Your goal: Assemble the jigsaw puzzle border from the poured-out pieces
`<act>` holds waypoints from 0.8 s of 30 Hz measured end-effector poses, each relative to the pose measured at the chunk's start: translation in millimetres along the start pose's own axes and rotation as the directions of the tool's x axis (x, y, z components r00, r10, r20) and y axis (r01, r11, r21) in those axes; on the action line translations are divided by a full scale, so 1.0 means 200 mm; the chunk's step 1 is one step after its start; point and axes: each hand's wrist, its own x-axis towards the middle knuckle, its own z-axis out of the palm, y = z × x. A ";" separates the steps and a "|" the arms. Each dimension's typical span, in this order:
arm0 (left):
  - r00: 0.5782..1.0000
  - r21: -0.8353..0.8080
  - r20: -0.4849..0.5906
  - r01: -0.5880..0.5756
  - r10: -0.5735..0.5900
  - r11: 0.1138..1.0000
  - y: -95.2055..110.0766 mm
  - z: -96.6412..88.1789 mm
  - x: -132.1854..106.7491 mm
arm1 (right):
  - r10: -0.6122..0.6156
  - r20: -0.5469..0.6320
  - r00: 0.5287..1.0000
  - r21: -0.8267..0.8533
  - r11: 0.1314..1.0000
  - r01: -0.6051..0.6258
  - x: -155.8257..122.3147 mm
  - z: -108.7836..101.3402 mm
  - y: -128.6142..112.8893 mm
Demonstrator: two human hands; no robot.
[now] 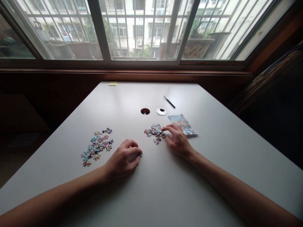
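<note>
My left hand (124, 159) rests on the white table (151, 195) with its fingers curled, pinching a small dark puzzle piece (140, 154) at the fingertips. To its left lies a loose scatter of several colourful puzzle pieces (97, 146). My right hand (177, 138) lies on the table with fingers bent, its fingertips touching a smaller cluster of puzzle pieces (155, 132). A printed picture card (182, 124) lies just beyond my right hand.
A round cable hole (145, 111) and its white cap (161, 111) sit mid-table. A pen (169, 101) lies further back, a yellow sticky note (112, 84) at the far edge. A window with bars runs behind the table. Dark furniture stands at the right.
</note>
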 end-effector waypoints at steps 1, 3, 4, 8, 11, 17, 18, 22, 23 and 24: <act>1.000 0.000 0.001 -0.001 0.001 1.000 0.00 0.00 0.00 | -0.005 0.003 1.000 -0.007 1.000 0.005 0.00 0.00 0.00; 1.000 0.002 -0.001 -0.004 0.004 1.000 0.00 0.00 0.00 | -0.022 0.027 0.999 -0.030 0.999 0.023 0.00 0.00 -0.01; 1.000 0.006 -0.001 -0.008 0.008 1.000 0.00 0.00 0.00 | -0.032 0.043 0.999 -0.040 0.999 0.033 0.00 0.00 -0.01; 1.000 0.038 -0.003 -0.030 0.030 0.999 0.01 0.00 0.00 | -0.039 0.054 0.998 -0.006 0.999 0.039 -0.01 0.01 -0.01; 0.999 0.059 -0.004 -0.037 0.037 0.998 0.01 0.00 -0.01 | -0.010 0.030 1.000 0.057 0.998 0.008 -0.02 0.00 -0.02; 1.000 0.059 0.004 -0.004 0.003 0.998 0.02 0.01 -0.02 | 0.028 0.011 1.000 0.120 0.992 -0.029 -0.05 -0.01 -0.04; 1.000 0.055 0.008 -0.002 0.002 0.998 0.02 0.01 -0.02 | 0.032 0.011 0.999 0.121 0.992 -0.033 -0.06 -0.02 -0.05; 1.000 0.046 0.007 -0.010 0.009 0.999 0.02 0.01 -0.02 | 0.052 0.018 0.998 0.114 0.992 -0.054 -0.06 -0.03 -0.06; 1.000 0.046 0.004 -0.012 0.012 0.999 0.02 0.01 -0.02 | 0.055 0.019 0.998 0.111 0.992 -0.057 -0.06 -0.03 -0.06; 1.000 0.048 0.002 -0.013 0.013 0.999 0.02 0.01 -0.02 | 0.057 0.019 0.998 0.110 0.992 -0.059 -0.06 -0.03 -0.06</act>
